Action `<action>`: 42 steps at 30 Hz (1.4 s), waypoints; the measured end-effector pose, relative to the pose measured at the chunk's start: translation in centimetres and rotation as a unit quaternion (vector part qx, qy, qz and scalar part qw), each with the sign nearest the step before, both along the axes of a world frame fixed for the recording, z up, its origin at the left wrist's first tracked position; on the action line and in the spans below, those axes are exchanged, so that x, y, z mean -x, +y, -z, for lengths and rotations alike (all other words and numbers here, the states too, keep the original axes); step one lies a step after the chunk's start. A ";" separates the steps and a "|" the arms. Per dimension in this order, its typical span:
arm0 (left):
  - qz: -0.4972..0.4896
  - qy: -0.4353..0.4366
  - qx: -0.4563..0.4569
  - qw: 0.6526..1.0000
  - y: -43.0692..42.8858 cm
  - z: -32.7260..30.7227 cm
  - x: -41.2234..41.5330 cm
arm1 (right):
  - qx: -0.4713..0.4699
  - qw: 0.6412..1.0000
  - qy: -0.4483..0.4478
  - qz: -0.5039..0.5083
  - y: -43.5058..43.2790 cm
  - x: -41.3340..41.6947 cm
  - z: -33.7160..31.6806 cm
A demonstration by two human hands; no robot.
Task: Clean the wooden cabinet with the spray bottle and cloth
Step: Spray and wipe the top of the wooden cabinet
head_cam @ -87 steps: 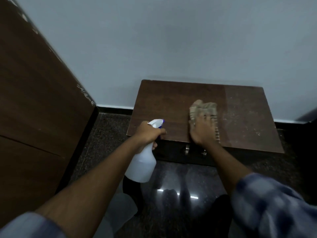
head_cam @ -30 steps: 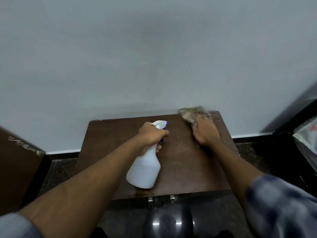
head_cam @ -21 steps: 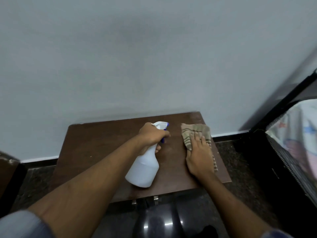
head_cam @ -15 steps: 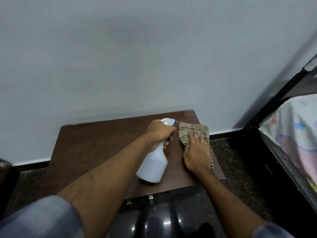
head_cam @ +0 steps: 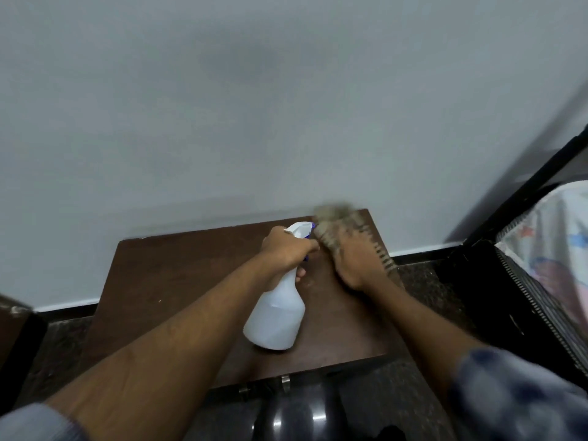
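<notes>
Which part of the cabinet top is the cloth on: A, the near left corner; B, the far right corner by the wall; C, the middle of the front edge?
B: the right hand presses the cloth onto the far right corner of the cabinet top, next to the wall.

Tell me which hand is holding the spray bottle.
The left hand grips the white spray bottle by its neck; the right hand presses the striped cloth on the wooden cabinet.

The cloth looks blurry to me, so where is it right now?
In the head view, the cloth lies under the right hand at the cabinet top's far right corner by the wall, beside the spray bottle.
</notes>
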State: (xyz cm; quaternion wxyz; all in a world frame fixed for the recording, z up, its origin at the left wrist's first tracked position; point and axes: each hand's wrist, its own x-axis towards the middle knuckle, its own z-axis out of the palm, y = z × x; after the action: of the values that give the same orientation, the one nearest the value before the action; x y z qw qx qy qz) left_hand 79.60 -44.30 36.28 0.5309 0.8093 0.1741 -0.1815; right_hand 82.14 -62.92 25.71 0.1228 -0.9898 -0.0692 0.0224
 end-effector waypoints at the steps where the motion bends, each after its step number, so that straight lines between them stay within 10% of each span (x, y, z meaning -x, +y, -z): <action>1: -0.005 0.007 0.007 1.000 0.2 -0.1 0.1 | 0.002 0.998 -0.004 -0.055 -0.4 0.9 0.4; 6: -0.009 0.012 0.024 1.000 0.7 -0.3 1.6 | -0.041 0.996 0.023 0.077 -2.0 -2.9 -1.3; 11: -0.017 0.020 0.031 0.999 1.1 -0.8 4.6 | -0.092 0.988 0.025 -0.123 -0.5 6.9 -0.6; 15: -0.006 0.027 0.043 0.999 0.6 -0.7 7.9 | -0.119 0.988 0.013 0.095 -2.4 12.3 -0.5; 20: -0.006 0.040 0.057 0.998 -0.6 -0.6 11.8 | -0.133 0.991 0.020 -0.026 -4.2 19.2 -0.6; 24: -0.015 0.052 0.066 0.996 -1.1 0.2 14.1 | -0.120 0.971 0.019 0.206 -3.9 16.9 -1.6; 29: -0.014 0.060 0.073 0.995 -2.6 0.9 15.3 | -0.114 0.989 0.009 0.094 -1.4 23.3 0.5; 34: -0.029 0.036 0.073 0.996 -2.2 0.5 15.2 | -0.082 0.964 0.056 0.247 -1.4 17.1 -1.5; 39: -0.046 0.053 0.075 0.995 0.2 0.7 15.4 | -0.038 0.997 0.024 -0.065 -2.6 18.6 -0.5; 42: -0.037 0.048 0.064 0.996 1.2 1.3 16.0 | -0.012 0.992 0.045 0.121 -4.5 12.2 -1.2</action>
State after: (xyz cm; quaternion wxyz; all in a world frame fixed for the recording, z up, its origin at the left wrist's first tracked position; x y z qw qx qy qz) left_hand 63.59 -43.12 35.01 0.5787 0.7573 0.2170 -0.2109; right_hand 69.92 -67.43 26.94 0.1391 -0.9873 0.0566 0.0512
